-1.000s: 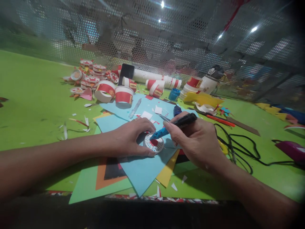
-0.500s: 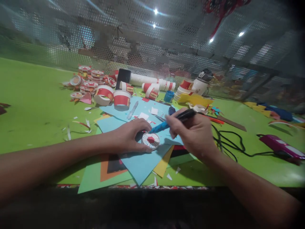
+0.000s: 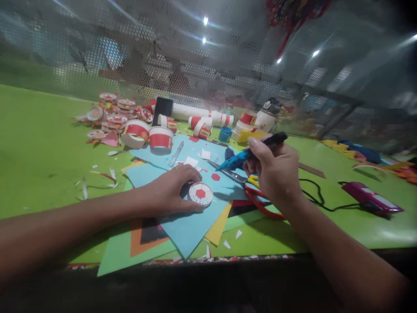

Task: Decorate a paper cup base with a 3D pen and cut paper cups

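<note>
My left hand (image 3: 177, 188) holds a small round white paper disc (image 3: 206, 198) by its edge, thumb on the near side and fingers curled on the far side. The disc has a red hexagon in its middle and blue dots around it. In my right hand (image 3: 276, 169) is a blue and black marker pen (image 3: 236, 159), its tip pointing down-left, above and apart from the disc. Scissors (image 3: 239, 177) with red and yellow handles lie partly under my right hand. Beneath the disc are light blue paper sheets (image 3: 189, 232), with a loose red hexagon (image 3: 215, 177) on them.
Paper cups (image 3: 161, 138), a pile of decorated discs (image 3: 115, 121), a dark phone-like slab (image 3: 163, 108), a blue jar (image 3: 225, 134) and a white bottle (image 3: 265, 118) stand farther back. A magenta device (image 3: 371, 198) with a black cord lies right. Paper scraps litter the green table (image 3: 48, 152).
My right hand has lifted the marker off the disc and moved it up and right. The scissors and loose red hexagon show more now. My left hand keeps the disc; the view has shifted slightly.
</note>
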Available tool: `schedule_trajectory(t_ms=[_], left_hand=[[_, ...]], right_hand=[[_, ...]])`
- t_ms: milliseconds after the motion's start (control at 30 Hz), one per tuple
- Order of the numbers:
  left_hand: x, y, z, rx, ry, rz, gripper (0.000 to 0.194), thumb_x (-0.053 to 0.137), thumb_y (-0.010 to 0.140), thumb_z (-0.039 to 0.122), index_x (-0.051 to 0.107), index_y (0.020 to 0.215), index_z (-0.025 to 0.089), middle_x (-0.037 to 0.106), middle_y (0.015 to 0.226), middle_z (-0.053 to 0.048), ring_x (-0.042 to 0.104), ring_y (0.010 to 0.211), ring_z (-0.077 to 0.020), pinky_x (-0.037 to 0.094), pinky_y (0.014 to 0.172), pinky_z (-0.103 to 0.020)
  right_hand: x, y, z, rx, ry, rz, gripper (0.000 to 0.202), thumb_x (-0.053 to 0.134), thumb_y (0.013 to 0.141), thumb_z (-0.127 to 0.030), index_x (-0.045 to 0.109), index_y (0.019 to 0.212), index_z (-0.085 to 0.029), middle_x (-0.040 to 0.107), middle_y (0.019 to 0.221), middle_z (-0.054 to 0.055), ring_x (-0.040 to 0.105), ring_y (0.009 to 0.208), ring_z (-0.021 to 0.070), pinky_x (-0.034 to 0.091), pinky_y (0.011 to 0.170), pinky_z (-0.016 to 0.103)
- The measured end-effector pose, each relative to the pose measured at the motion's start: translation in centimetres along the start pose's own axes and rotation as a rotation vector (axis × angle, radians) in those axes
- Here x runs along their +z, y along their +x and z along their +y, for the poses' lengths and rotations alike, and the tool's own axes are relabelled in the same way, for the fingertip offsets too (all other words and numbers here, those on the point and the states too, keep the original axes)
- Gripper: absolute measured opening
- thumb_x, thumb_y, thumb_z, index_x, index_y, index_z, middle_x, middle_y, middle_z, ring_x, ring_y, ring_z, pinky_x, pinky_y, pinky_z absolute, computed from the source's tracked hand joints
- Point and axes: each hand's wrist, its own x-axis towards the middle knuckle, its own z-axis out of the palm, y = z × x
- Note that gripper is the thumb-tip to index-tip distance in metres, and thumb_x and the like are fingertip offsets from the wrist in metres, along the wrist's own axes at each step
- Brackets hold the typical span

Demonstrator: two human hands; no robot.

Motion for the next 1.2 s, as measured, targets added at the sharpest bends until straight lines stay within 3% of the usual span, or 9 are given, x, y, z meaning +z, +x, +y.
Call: schedule_trajectory(t_ms=[67,233,433,567,833,1033,1200], left_hand=[[0.2,-0.1,0.0,0.02,0.002,0.024,0.046,0.072,0.073,0.047,0.056,0.103,0.016,0.058,0.112,-0.012,0.055,0.102,-0.0267,0.047,0.088,-0.041],[0.2,-0.2,0.3,0.016,0.022,0.05,0.04,0.071,0.072,0.043,0.058,0.098,0.015,0.059,0.109,-0.012,0.056,0.102,-0.0277,0.046,0.092,-0.044],[-0.4,-0.3,0.7,-0.04,0.044,0.006,0.06,0.069,0.072,0.05,0.054,0.12,0.017,0.057,0.123,-0.013,0.054,0.113,-0.0313,0.044,0.098,-0.047],[-0.4,-0.3,0.2,0.004,0.023,-0.016,0.06,0.066,0.076,0.048,0.052,0.127,0.02,0.054,0.132,-0.013,0.051,0.121,-0.0315,0.04,0.104,-0.049],[-0.4,-0.1,-0.3,0.062,0.004,-0.033,0.05,0.066,0.078,0.044,0.059,0.119,0.018,0.057,0.127,-0.014,0.054,0.118,-0.0294,0.043,0.103,-0.046],[-0.2,0.1,-0.4,0.093,0.008,-0.016,0.046,0.066,0.078,0.045,0.062,0.114,0.017,0.058,0.123,-0.015,0.055,0.116,-0.03,0.044,0.1,-0.047],[0.0,0.1,-0.5,0.101,0.01,0.014,0.041,0.069,0.077,0.044,0.063,0.108,0.018,0.061,0.119,-0.013,0.057,0.111,-0.0279,0.046,0.097,-0.044]], right_hand=[[-0.1,0.4,0.5,0.071,0.004,0.007,0.036,0.066,0.083,-0.036,0.05,0.055,-0.02,0.045,0.04,-0.008,0.041,0.033,0.0074,0.035,0.036,0.023],[0.2,1.1,1.7,0.066,-0.052,0.014,0.034,0.064,0.084,-0.038,0.049,0.06,-0.019,0.041,0.039,-0.011,0.039,0.032,0.0062,0.034,0.034,0.021],[0.4,1.1,1.8,0.099,-0.202,-0.042,0.027,0.061,0.092,-0.03,0.057,0.071,-0.013,0.051,0.056,-0.009,0.047,0.043,0.0046,0.042,0.043,0.018],[0.1,1.7,0.7,0.105,-0.306,-0.07,0.021,0.06,0.093,-0.029,0.061,0.079,-0.012,0.058,0.066,-0.005,0.054,0.051,0.0063,0.047,0.048,0.02],[-2.6,3.5,-2.1,0.155,-0.432,0.046,0.019,0.059,0.093,-0.031,0.063,0.094,-0.012,0.065,0.083,0.0,0.062,0.064,0.0104,0.053,0.058,0.025],[-5.2,6.3,-2.9,0.267,-0.439,0.134,0.022,0.058,0.094,-0.03,0.062,0.108,-0.013,0.066,0.097,0.004,0.065,0.076,0.0137,0.056,0.065,0.029],[-5.6,8.3,-2.8,0.335,-0.454,0.133,0.024,0.059,0.094,-0.029,0.061,0.113,-0.014,0.066,0.105,0.006,0.066,0.084,0.0162,0.057,0.071,0.033]])
